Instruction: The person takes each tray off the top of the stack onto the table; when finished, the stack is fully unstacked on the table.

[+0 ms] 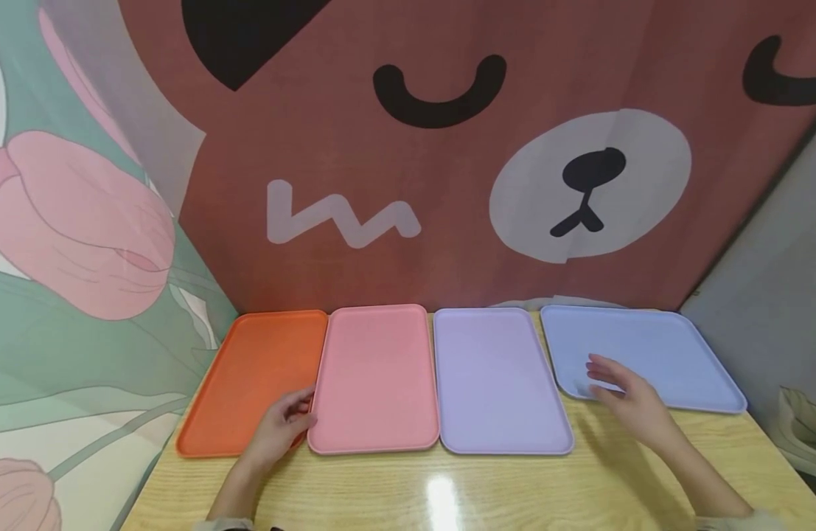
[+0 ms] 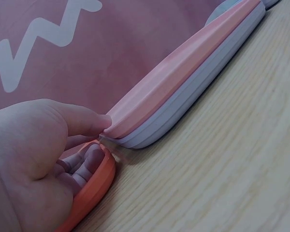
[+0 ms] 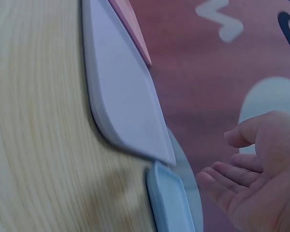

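Four rectangular trays lie in a row: orange [image 1: 268,369], pink [image 1: 377,380], lavender [image 1: 500,380] and light blue [image 1: 646,358]. The left hand [image 1: 281,428] is over the orange tray's right side, its thumb touching the pink tray's rim near the front left corner. Its other fingers bend loosely inside the orange rim [image 2: 99,186] in the left wrist view. A pale lavender rim [image 2: 150,137] shows beneath the pink one there. Over the light blue tray's front left part, the right hand [image 1: 636,405] hovers with relaxed fingers, holding nothing.
The trays rest on a light wood table [image 1: 354,490]. A curtain with a brown bear print [image 1: 447,169] hangs behind them, and a floral one [image 1: 82,295] is at the left. A grey surface [image 1: 779,295] stands at the right, with a beige object [image 1: 806,424] below.
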Available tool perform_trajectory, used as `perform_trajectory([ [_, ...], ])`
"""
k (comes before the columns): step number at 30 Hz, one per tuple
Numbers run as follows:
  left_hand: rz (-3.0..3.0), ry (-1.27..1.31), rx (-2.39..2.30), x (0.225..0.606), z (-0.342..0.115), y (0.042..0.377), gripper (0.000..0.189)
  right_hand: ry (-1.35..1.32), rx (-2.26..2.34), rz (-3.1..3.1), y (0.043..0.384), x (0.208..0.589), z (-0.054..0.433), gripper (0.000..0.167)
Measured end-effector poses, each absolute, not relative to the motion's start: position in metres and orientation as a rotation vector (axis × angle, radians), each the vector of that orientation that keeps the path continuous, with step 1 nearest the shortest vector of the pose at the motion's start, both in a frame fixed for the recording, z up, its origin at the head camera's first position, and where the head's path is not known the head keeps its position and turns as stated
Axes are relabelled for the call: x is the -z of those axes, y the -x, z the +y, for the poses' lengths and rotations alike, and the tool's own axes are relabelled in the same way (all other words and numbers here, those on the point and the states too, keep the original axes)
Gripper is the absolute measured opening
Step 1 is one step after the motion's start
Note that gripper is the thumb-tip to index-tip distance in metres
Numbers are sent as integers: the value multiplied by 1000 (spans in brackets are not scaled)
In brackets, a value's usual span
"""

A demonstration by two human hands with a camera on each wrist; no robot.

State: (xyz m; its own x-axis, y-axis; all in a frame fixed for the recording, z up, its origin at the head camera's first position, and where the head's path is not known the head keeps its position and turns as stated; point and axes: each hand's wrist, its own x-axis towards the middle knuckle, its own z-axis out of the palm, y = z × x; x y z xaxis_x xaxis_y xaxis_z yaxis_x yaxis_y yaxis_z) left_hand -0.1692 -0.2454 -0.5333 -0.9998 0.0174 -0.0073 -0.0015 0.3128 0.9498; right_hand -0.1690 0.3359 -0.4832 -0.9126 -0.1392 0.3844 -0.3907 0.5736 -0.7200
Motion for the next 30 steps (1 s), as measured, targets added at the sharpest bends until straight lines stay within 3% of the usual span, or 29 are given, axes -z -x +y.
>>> perform_trajectory([
  [18,2489,-5,-1851,532,-247,169,53,-751,-1616,-2477,167,489,233,44],
  [30,2494,-7,-1844,532,-247,169,53,-784,-1878,-2585,170,497,187,48],
])
